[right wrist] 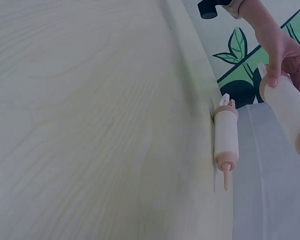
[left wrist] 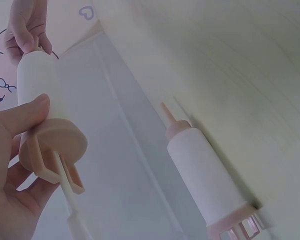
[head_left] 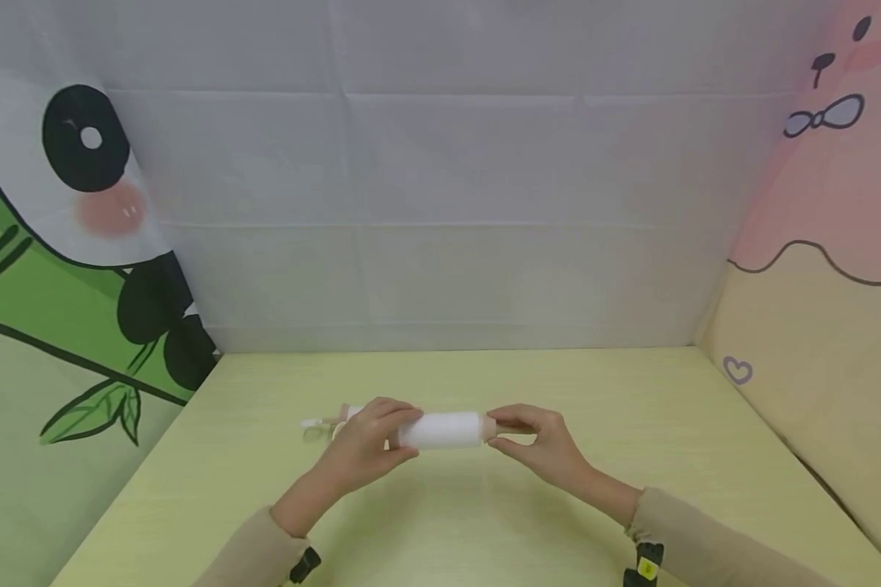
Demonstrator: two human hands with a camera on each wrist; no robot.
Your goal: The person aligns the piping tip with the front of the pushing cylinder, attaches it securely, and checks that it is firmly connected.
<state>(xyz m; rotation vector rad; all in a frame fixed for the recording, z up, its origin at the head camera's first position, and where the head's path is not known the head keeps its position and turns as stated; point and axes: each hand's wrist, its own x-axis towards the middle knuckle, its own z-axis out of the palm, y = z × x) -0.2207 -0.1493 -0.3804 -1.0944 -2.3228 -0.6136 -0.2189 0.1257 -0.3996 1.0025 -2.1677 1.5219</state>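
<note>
Above the table my two hands hold a piping syringe [head_left: 444, 430] level, its white barrel between them. Around the end with the wide beige collar [left wrist: 67, 140], my left hand [head_left: 373, 444] curls its fingers and thumb. A white plunger rod [left wrist: 65, 185] sticks out between the beige handle loops there. At the opposite end, my right hand [head_left: 543, 444] pinches the beige tip, which its fingers partly hide. A second, similar piping syringe [left wrist: 205, 175] lies on its side on the table. In the head view my left hand hides most of that second syringe.
The pale yellow table [head_left: 595, 530] ends at a white cloth backdrop [head_left: 455, 204]. Printed cloth walls stand on the left [head_left: 59, 367] and right [head_left: 815, 342]. In the right wrist view the second syringe lies close to the table's edge.
</note>
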